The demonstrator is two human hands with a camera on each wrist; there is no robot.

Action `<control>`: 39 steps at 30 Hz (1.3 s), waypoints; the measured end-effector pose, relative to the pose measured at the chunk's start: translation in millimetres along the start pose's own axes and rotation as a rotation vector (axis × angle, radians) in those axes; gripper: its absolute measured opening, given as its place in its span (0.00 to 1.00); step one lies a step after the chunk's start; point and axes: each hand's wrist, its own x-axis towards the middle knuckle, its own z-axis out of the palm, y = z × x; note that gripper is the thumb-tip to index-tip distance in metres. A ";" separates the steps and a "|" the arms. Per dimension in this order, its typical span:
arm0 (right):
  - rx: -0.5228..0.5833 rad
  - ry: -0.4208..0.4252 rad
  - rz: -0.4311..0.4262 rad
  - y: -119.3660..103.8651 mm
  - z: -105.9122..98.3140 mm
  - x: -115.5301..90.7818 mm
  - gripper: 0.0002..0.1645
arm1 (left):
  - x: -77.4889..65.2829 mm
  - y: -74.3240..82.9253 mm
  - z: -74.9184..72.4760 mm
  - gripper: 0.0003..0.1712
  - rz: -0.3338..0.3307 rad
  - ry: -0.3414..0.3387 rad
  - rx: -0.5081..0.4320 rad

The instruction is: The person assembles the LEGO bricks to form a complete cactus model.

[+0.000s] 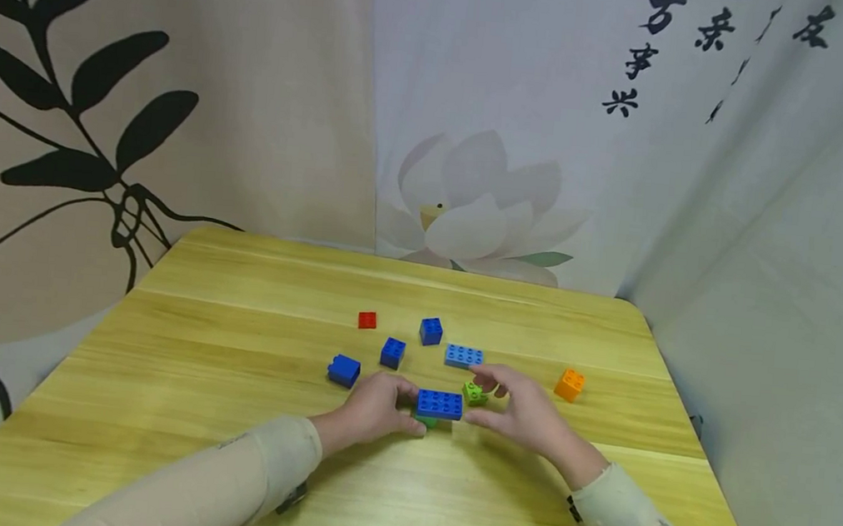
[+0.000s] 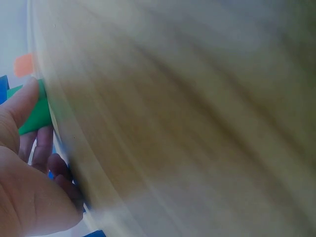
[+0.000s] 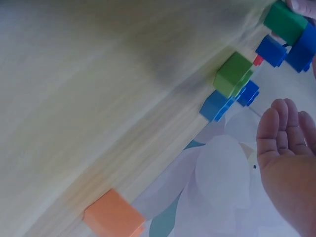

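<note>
Left hand (image 1: pixel 373 409) is clamped on the near-left end of a long dark-blue brick (image 1: pixel 440 404), thumb and fingers curled round it, and there's a darker green brick (image 1: pixel 426 421) tucked under that blue one; the left wrist view shows the thumb pressed against that green piece, though the picture is badly smeared. The blue brick is a two-by-four, studs up, sitting low over the tabletop (image 1: pixel 233 347) near the front centre. Right hand (image 1: pixel 521 410) comes in from the other side, fingers loosely spread and relaxed, gripping nothing, fingertips just by the blue brick's right end and close to a small lime-green brick (image 1: pixel 474 394) lying tilted just behind. Both forearms in pale beige sleeves angle inward from the near edge. Moving outward: a light-blue flat brick (image 1: pixel 463 355) just beyond the hands, two small dark-blue cubes (image 1: pixel 431 331) and (image 1: pixel 393 352) behind it, another blue brick (image 1: pixel 343 370) off to the left, a little red brick (image 1: pixel 367 319) farthest back, and an orange brick (image 1: pixel 570 385) alone on the right. On the backdrop hanging (image 1: pixel 705 112) black brush characters run in columns, too partial to read surely.
</note>
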 end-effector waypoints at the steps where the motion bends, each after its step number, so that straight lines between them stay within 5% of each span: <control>1: -0.005 0.006 0.002 1.8 -1.2 -0.6 0.38 | -0.4 0.3 0.0 0.27 -0.005 -0.001 -0.003; 10: -0.034 0.012 0.075 19.3 -8.2 0.3 0.37 | -2.1 -0.2 1.0 0.29 -0.018 0.007 -0.005; 32: 0.079 -0.149 0.203 57.9 -1.7 15.6 0.36 | -2.8 1.7 -0.1 0.28 -0.013 0.004 0.006; 39: 0.062 -0.179 0.198 56.4 1.3 20.1 0.35 | -7.2 0.6 -2.1 0.40 0.074 0.011 -0.027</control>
